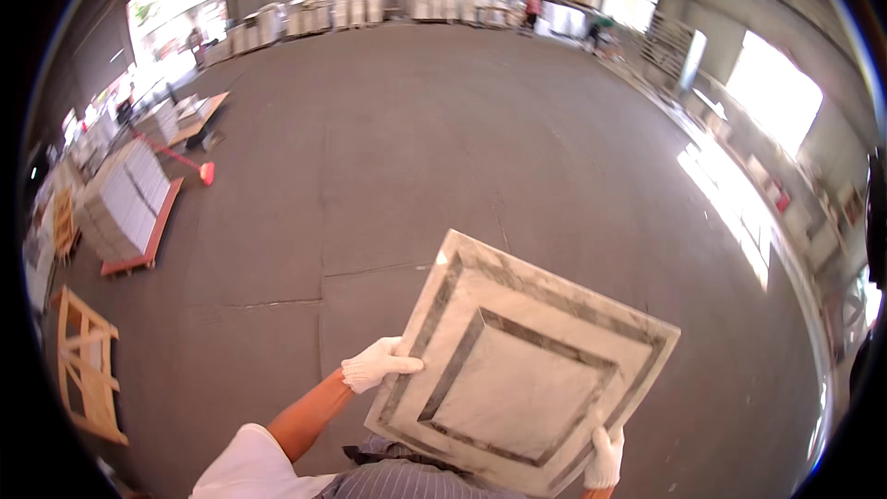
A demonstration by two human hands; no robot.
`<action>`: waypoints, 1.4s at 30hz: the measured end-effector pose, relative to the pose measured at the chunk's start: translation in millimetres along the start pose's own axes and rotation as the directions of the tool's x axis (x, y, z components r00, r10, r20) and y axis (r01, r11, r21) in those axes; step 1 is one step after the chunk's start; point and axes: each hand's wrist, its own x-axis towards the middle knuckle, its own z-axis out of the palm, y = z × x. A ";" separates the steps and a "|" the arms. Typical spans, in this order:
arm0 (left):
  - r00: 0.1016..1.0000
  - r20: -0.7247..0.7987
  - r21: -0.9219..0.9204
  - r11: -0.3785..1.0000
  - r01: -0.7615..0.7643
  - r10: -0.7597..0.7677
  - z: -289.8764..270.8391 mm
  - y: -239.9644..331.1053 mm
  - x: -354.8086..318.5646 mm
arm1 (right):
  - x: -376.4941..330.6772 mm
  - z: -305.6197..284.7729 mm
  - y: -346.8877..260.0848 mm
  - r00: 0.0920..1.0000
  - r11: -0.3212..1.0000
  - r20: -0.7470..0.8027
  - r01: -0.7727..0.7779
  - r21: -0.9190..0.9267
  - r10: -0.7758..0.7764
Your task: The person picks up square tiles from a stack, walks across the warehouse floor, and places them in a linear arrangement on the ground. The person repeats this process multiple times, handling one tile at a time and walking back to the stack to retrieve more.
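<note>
Square tile [522, 379] sits tilted at five o'clock: pale, marbled, with two nested grey-veined bands. Gloved left hand [380, 363] pinches its nine-o'clock edge, thumb on the face; gloved right hand [605, 459] pinches between four and five.

The tile [527, 383] is creamy white, faintly veined, patterned with two dark grey-brown bands forming squares, one inside the other. The gloves [377, 364] are off-white, the sleeve [242, 467] white, the garment [407, 483] grey with pale pinstripes; the floor [416, 129] brownish grey, the pallet [164, 222] orange-red.
</note>
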 end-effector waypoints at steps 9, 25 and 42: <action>0.989 0.131 0.047 0.996 -0.070 0.063 -38.9 107.5 274.3 | 246.3 100.6 -88.2 0.989 0.975 -0.071 -0.138 -0.172 0.128; 1.000 0.012 -0.190 0.982 0.000 0.002 -124.6 318.1 754.8 | 792.4 156.1 -103.5 0.999 0.999 -0.022 0.035 0.022 -0.034; 0.996 -0.086 -0.182 0.983 -0.006 -0.009 -241.1 510.2 1233.9 | 1315.9 298.8 -176.7 0.996 0.996 -0.036 -0.080 -0.050 0.078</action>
